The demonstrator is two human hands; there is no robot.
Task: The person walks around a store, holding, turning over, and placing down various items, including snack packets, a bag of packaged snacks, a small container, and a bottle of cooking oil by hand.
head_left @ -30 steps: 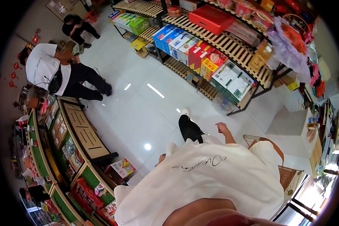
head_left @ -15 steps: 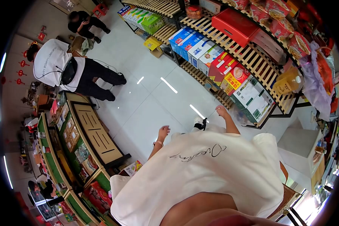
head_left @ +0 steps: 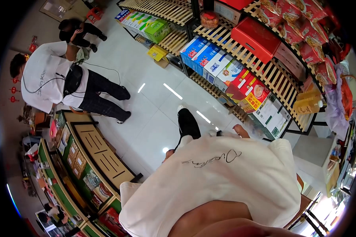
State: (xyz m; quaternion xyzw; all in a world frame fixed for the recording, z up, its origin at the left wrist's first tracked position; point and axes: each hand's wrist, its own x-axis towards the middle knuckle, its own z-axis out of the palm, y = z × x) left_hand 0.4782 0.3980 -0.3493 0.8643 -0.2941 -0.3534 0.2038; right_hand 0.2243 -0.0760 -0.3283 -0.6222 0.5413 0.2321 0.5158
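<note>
My left hand (head_left: 169,153) hangs low beside the front of my white shirt (head_left: 209,173), close to my forward leg in black trousers (head_left: 188,124). It is small and partly hidden, so its finger position is unclear. On the other side, my right hand (head_left: 240,130) shows past the shirt's edge with loosely bent fingers and nothing visible in it. Nearest to that hand is a white and green carton (head_left: 269,116) at the end of the lower shelf, with a gap between them.
Slatted shelves (head_left: 261,59) with cartons and a red box (head_left: 255,38) run along the right. A display counter (head_left: 101,144) stands at left. Ahead are a person in a white shirt (head_left: 47,77) and a seated person (head_left: 81,33). Grey tiled floor (head_left: 156,102) lies between.
My leg has swung forward into view. Both hands have drawn back toward my body and show less. The counter and shelves have shifted in view, and the standing person appears farther left.
</note>
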